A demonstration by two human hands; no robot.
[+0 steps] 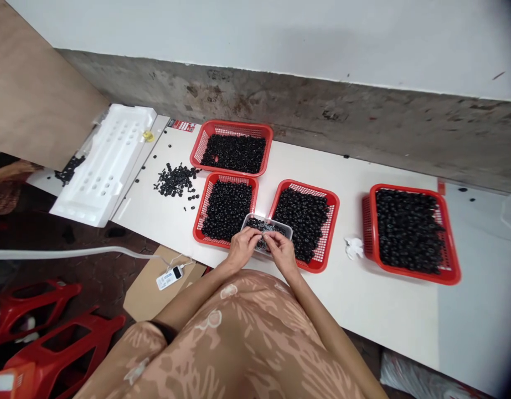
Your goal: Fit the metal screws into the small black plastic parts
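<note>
We work along a white table [355, 327] set against a stained concrete wall [321, 119], with our floral garment [238, 327] filling the bottom of the view. Four red plastic mesh baskets stand on the table. The biggest basket [450, 249] sits alone to the right, and the other three are grouped near the middle: one at the back [232, 126] and two at the front [226, 177]. All four are heaped with small black ring-shaped parts [234, 154].

At the far left lies one white moulded tray [101, 166] with rows of round holes. Below the table are two red plastic stools [31, 310] and one cardboard sheet [155, 288]. One loose heap of black parts [176, 180] sits on the table, and one crumpled white tissue [354, 247] lies beside the biggest basket.

One small translucent plastic tub [267, 221] rests across the two front baskets, holding a few black parts. Our left hand [242, 249] and right hand [282, 252] meet at its near edge, fingers drawn narrow and pinched together. We cannot tell whether they grip a part.
</note>
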